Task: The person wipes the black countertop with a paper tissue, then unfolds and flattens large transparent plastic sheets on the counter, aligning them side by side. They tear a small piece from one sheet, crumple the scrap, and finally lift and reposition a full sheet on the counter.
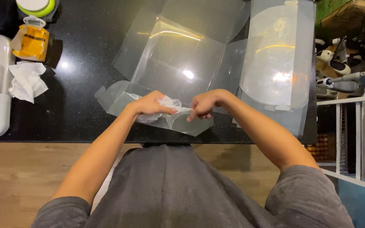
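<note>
Overhead light fell on my dim scene, throwing bright white glare spots on the clear plastic sheets [178,59] and a small one on the glossy black tabletop [77,105]. The frame's edges bowed slightly, and everything stayed reasonably sharp.

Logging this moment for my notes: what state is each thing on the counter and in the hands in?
clear plastic sheet: unfolded flat
thin film: crumpled, pinched
left hand: closed on film
right hand: closed on film
stack of clear sheets: lying flat
white tissue: crumpled
</note>
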